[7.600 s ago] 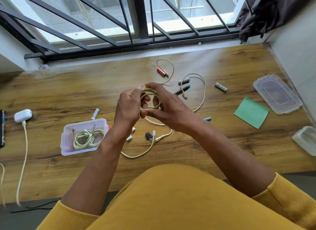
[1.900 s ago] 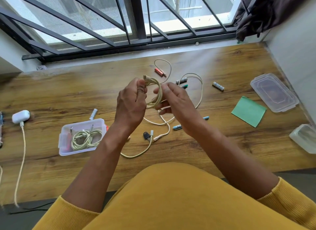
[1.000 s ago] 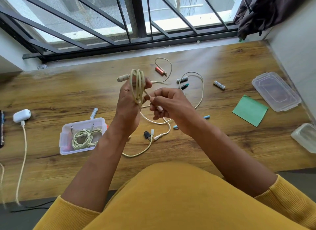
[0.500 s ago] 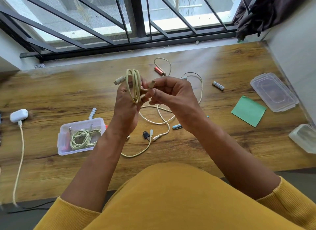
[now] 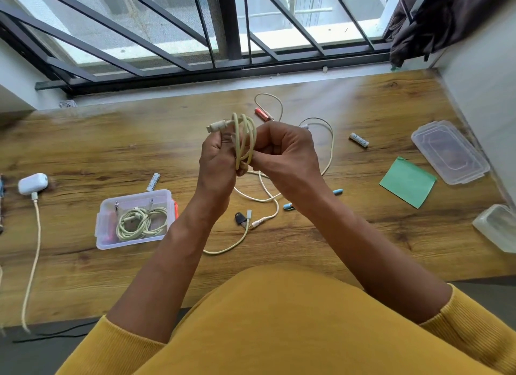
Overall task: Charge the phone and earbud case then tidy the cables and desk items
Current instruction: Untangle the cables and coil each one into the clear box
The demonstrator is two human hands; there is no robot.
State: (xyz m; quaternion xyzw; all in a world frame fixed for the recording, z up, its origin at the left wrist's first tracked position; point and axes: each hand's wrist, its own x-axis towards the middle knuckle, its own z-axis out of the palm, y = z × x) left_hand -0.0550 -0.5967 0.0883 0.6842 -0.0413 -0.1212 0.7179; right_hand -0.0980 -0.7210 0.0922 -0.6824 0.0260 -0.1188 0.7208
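Head view: my left hand (image 5: pixel 216 162) holds the looped cable (image 5: pixel 245 140) up over the counter (image 5: pixel 83 157). My right hand (image 5: pixel 284 151) pinches it too. Another cable (image 5: pixel 141 222) sits in the clear box (image 5: pixel 134 245).

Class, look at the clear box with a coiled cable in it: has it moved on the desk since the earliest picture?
No. The clear box lies where it did, just below the battery on the desk.
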